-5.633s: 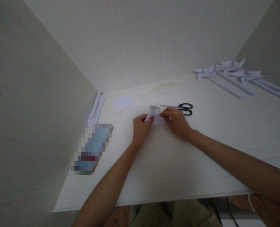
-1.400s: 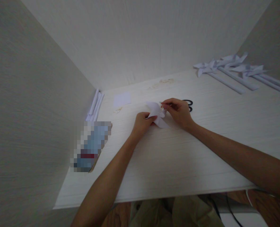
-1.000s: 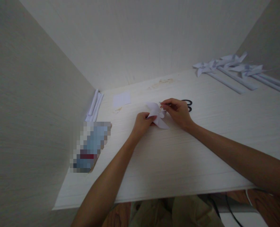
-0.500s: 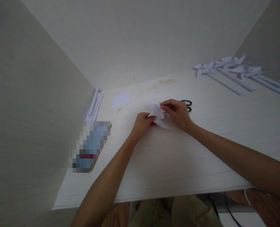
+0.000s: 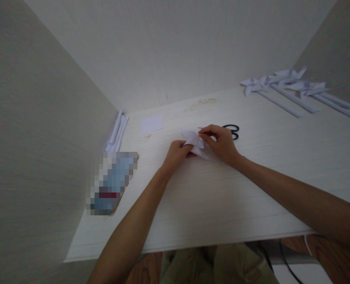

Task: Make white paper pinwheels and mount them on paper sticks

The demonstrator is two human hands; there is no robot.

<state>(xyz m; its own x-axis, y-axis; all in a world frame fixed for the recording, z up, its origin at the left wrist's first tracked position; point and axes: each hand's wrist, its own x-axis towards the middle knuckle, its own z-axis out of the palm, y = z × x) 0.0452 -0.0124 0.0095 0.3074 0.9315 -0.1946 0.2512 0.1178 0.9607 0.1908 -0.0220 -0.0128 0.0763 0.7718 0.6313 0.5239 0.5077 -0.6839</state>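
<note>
Between my two hands is a white paper pinwheel [image 5: 192, 139], its blades curled in toward the middle. My left hand [image 5: 175, 154] grips it from the left, thumb on top and fingers underneath. Thumb and forefinger of my right hand [image 5: 222, 144] are pinched together at the pinwheel's centre; a tiny pale thing may be between them, too small to make out. Just behind the right hand lies a pair of scissors with black handles [image 5: 234, 128], their blades mostly covered by the hand.
A square of white paper [image 5: 151, 124] lies back left, with small tan bits [image 5: 146, 138] before it and more tan bits [image 5: 206, 101] behind. Rolled paper sticks [image 5: 117, 130] and a blurred-out phone-like object [image 5: 116, 181] are left. Several pinwheels on sticks [image 5: 281, 85] lie back right.
The right fingertips have shifted slightly left and down onto the pinwheel's centre. The blades look more gathered, and the lower one has turned a little. My left hand keeps its hold.
</note>
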